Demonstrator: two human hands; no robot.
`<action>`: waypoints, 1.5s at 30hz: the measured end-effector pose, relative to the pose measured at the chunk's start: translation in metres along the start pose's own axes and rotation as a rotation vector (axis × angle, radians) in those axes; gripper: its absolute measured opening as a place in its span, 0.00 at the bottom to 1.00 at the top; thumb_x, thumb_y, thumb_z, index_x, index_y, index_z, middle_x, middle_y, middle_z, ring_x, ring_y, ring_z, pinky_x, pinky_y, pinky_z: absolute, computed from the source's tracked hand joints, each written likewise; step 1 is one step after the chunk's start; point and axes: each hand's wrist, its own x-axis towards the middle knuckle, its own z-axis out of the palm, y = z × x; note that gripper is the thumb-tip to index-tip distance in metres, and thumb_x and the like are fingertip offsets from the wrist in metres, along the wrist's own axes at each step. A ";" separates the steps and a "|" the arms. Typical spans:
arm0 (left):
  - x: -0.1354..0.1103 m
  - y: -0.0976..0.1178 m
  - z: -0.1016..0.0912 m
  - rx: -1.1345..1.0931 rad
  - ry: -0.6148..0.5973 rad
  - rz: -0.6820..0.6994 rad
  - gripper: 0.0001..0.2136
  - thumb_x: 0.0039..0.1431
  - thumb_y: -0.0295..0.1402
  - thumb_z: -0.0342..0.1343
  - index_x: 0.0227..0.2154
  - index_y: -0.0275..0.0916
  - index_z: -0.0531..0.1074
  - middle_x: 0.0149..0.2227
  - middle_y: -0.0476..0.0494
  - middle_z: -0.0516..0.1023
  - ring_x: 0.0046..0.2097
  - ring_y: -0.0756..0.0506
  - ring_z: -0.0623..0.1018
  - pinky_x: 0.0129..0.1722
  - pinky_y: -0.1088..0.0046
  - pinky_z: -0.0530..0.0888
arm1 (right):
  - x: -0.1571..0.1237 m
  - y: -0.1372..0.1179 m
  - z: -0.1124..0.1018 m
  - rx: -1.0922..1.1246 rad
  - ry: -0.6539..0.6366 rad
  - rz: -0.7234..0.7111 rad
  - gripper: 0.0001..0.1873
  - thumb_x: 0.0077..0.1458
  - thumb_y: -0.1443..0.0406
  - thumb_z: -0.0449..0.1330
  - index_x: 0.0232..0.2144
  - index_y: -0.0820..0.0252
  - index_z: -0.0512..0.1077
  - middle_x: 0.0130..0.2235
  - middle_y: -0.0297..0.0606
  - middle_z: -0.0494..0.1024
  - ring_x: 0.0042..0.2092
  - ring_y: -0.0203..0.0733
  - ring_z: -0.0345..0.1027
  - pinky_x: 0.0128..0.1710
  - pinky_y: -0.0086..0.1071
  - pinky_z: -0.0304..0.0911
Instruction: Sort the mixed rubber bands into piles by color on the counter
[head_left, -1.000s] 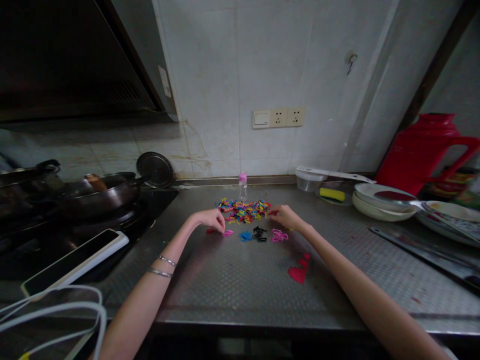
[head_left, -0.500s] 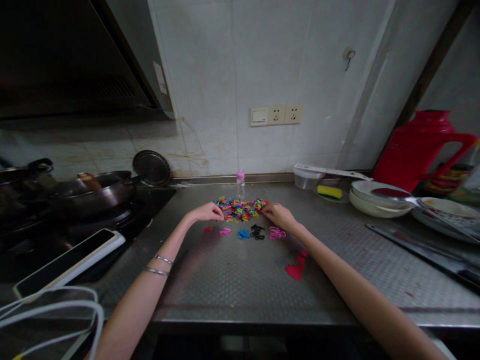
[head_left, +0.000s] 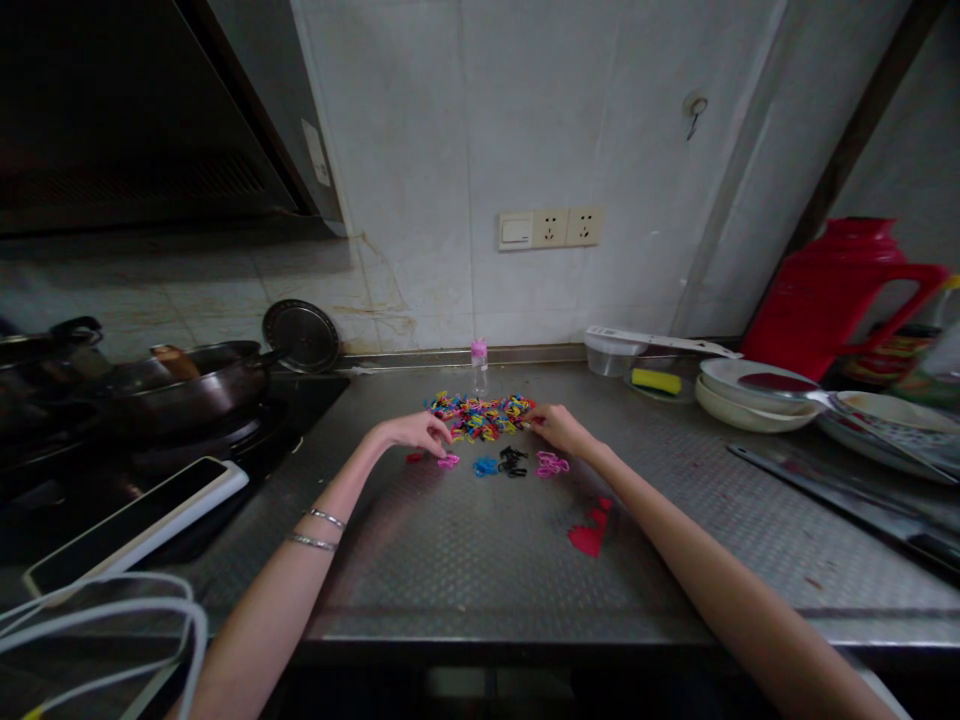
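Observation:
A heap of small multicoloured loop-like pieces [head_left: 480, 415] lies on the metal counter, its exact kind too small to tell. In front of it sit sorted groups: red pieces [head_left: 415, 457], bright pink pieces [head_left: 448, 461], blue pieces [head_left: 485, 466], black pieces [head_left: 513, 462] and lighter pink pieces [head_left: 552, 464]. My left hand [head_left: 420, 432] reaches down over the bright pink group, fingers slightly apart, with nothing visible in them. At the heap's right edge, the fingers of my right hand [head_left: 556, 428] are pinched together; whatever they hold is hidden.
Behind the heap stands a small clear bottle [head_left: 479, 368] with a pink cap. Red heart-like shapes [head_left: 589, 537] lie near my right forearm. Pans [head_left: 187, 385] are on the left stove. Bowls [head_left: 757, 400], a knife [head_left: 832, 500] and a red jug [head_left: 840, 290] are at right.
My left hand has moved from the heap's left edge down towards me, to the bright pink group, and its fingers have spread a little. My right hand stays at the heap's right edge.

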 end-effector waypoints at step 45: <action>0.078 0.109 0.064 0.287 0.204 0.258 0.06 0.43 0.28 0.54 0.25 0.33 0.75 0.25 0.45 0.76 0.27 0.51 0.71 0.26 0.79 0.63 | -0.023 0.046 -0.066 0.318 -0.579 0.271 0.27 0.31 0.66 0.62 0.41 0.60 0.71 0.39 0.40 0.74 0.31 0.35 0.67 0.25 0.23 0.62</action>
